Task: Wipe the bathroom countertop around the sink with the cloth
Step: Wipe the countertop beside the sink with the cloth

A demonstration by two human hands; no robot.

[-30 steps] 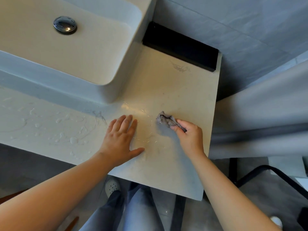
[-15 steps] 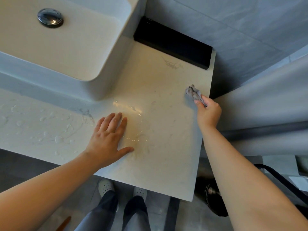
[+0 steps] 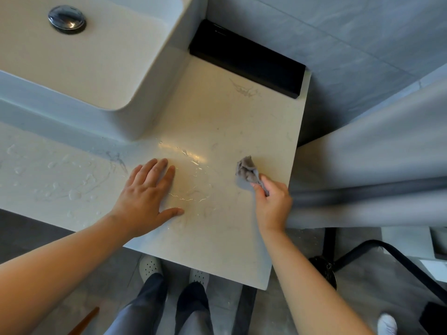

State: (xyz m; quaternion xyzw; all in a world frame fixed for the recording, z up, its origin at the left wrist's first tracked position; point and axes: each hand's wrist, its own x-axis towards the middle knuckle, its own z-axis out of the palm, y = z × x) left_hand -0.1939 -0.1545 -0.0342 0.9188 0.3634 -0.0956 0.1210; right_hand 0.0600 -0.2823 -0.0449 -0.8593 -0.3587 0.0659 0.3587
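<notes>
Here the right hand (image 3: 273, 204) pinches the cloth (image 3: 246, 170) (bunched) on the countertop (image 3: 217, 122); left hand (image 3: 147, 197) flat.

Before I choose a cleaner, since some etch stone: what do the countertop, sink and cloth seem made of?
Countertop: polished marble or quartz, likely; cream with grey veins, glossy reflections. Sink: probably glazed ceramic; smooth, white, rounded walls. Cloth: soft grey fabric, crumpled into folds; weave unclear.

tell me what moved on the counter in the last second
The right hand, gripping the crumpled grey cloth, swept it out to the right edge of the pale stone countertop, then back toward the middle. The left hand stayed flat on the counter; the water droplets beside it remain.
</notes>
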